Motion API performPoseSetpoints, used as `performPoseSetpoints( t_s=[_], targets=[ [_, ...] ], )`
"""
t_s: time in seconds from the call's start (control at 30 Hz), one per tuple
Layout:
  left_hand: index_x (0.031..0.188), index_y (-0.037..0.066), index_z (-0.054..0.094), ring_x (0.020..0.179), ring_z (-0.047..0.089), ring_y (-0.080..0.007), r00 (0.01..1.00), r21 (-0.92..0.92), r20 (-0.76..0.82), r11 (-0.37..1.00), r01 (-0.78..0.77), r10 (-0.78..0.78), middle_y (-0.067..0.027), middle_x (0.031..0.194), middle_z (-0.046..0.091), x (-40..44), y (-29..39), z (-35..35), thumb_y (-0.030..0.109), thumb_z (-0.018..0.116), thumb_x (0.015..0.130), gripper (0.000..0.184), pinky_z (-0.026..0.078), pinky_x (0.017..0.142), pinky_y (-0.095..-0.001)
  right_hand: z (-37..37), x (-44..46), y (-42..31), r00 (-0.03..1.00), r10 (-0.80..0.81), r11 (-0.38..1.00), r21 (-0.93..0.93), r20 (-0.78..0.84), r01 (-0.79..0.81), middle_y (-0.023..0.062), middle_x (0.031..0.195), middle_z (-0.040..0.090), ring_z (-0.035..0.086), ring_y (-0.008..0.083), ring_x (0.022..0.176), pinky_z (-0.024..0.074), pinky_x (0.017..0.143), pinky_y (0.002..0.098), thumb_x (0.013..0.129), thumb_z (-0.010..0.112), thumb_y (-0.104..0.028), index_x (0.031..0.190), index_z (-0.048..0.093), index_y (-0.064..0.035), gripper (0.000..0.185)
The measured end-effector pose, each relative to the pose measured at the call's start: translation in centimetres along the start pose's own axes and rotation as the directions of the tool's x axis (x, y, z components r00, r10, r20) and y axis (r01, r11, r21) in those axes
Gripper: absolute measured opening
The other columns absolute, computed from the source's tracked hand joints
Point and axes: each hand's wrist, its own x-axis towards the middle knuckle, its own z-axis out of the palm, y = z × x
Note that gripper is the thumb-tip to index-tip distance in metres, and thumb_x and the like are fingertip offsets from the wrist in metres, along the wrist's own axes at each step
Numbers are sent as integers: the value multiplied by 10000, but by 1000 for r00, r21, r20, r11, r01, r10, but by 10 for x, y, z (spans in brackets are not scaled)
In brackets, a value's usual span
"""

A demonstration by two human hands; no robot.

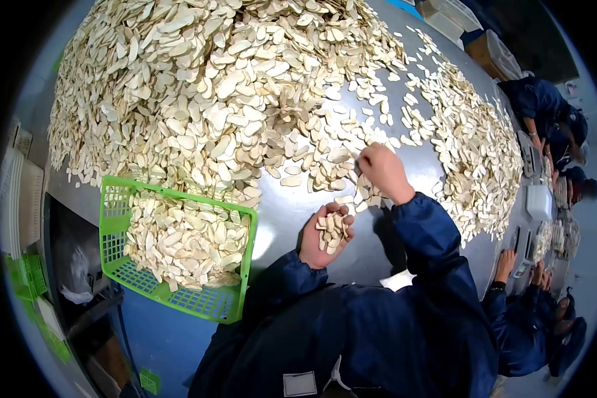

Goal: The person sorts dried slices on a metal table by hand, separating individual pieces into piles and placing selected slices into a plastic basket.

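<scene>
Along the near left edge of the surface [285, 215], a green basket [115, 229] partly filled with pale slices [186, 239] juts outward; if its overhang is as large as it looks, a knock from the left sleeve [282, 282] could tip it and spill them. Behind it rises a big heap [179, 99], whose loose slope could slide down if disturbed low.

Nearer the middle, the left hand [325, 235] is palm up, its fingers half curled round a small pile of slices [331, 232]; overfilled or tilted, it could drop some through the gaps. Beside it, the right hand [383, 171] reaches over loose slices, fingers drawn together; whether they pinch one, I cannot tell. Its sleeve [426, 225] could sweep strays into the spread [474, 152] farther right, mixing the two lots.
</scene>
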Motion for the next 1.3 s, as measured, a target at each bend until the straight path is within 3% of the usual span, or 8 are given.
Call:
performPoseSetpoints(
  t_s=[0.13, 0.27, 0.57, 0.67, 0.8, 0.93, 1.1, 1.3],
  targets=[
    [986, 106, 567, 940, 500, -212, 999, 1, -13, 999, -49, 49, -57, 1007, 544, -7, 4, -1, 316, 380, 1006, 282, 480, 785, -355, -9, 3, 9, 944, 75, 985, -126, -322, -121, 137, 782, 593, 589, 341, 762, 470, 645, 422, 825, 633, -172, 808, 650, -34, 140],
    [996, 98, 573, 976, 505, -227, 995, -4, 54, 996, -88, 88, -55, 1023, 560, -4, 7, -3, 300, 383, 1002, 277, 474, 813, -372, -11, -5, -12, 999, -2, 992, 128, -42, 8, 105, 782, 592, 590, 308, 749, 479, 632, 382, 800, 665, -164, 799, 658, -41, 123],
    [1195, 137, 546, 1103, 524, -254, 992, 41, 34, 992, -120, 119, -71, 1199, 566, -4, 7, -3, 298, 354, 1011, 311, 453, 925, -419, 11, 3, -12, 981, -115, 993, -57, -157, 107, 124, 714, 571, 581, 323, 709, 467, 615, 406, 792, 647, -139, 751, 650, -16, 129],
    [1361, 139, 453, 1274, 438, -272, 988, 61, 96, 990, -128, 122, -88, 1362, 482, -1, 6, -4, 295, 352, 1010, 397, 368, 1059, -439, -8, 3, -10, 994, 12, 989, 148, -105, 3, 110, 722, 600, 595, 295, 713, 470, 615, 393, 804, 618, -158, 747, 650, -4, 167],
    [1367, 114, 442, 1343, 357, -283, 985, 53, 94, 987, -150, 144, -101, 1408, 435, 0, 6, 6, 257, 340, 1008, 400, 311, 1106, -435, -39, -13, -37, 959, -33, 757, 634, 282, -160, 114, 766, 626, 571, 252, 635, 437, 587, 319, 794, 623, -82, 804, 661, -1, 91],
    [1273, 76, 496, 1296, 410, -305, 989, -1, 43, 989, -145, 145, -127, 1366, 473, 0, 5, 5, 246, 350, 1006, 348, 341, 1079, -457, -16, -8, -46, 956, -275, 950, 122, -102, 287, 69, 819, 601, 573, 285, 801, 461, 699, 361, 733, 659, -76, 872, 658, -33, 145],
    [1171, 59, 531, 1172, 517, -322, 991, -33, 11, 990, -134, 135, -137, 1262, 549, 0, 7, -6, 242, 357, 1008, 300, 414, 1009, -464, 13, -6, -42, 921, -378, 921, -139, -90, 364, 60, 854, 570, 553, 267, 858, 444, 723, 368, 713, 659, -72, 832, 635, -69, 122],
    [1160, 67, 545, 1157, 530, -314, 994, -39, 7, 993, -110, 111, -136, 1238, 564, 0, 6, -9, 256, 369, 1009, 299, 432, 990, -459, 13, 12, -17, 979, -131, 939, 299, -154, 172, 101, 883, 623, 568, 291, 873, 465, 764, 374, 778, 632, -74, 800, 649, -13, 67]
  ],
)
